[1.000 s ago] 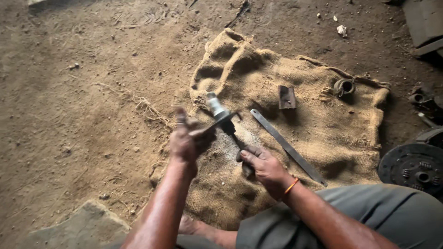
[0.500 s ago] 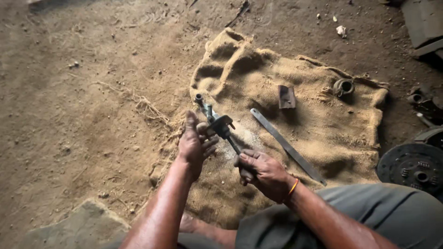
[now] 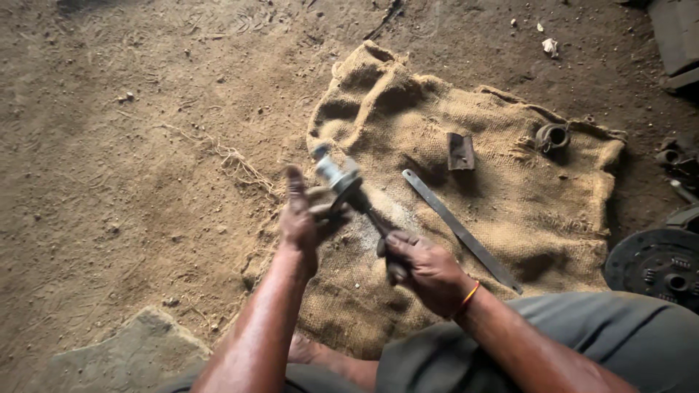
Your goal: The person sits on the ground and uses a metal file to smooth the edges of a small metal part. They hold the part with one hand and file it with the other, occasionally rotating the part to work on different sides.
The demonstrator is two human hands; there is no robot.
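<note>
I had R hand (image 3: 426,266) clamped on the metal shaft (image 3: 348,188), L hand (image 3: 300,218) fingers apart near its head; looked heavy, stiff, greasy—grip low.

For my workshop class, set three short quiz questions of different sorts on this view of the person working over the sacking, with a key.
1. True or false: the flat metal bar lies on the burlap sack.
2. Which hand grips the lower end of the metal shaft? A) left B) right
3. Fill in: the small ring-shaped part sits near the sack's far ____ corner.

Key:
1. True; it lies diagonally on the cloth.
2. B; the right hand closes round it, while the left hand is at its silvery upper end.
3. Right.
</note>
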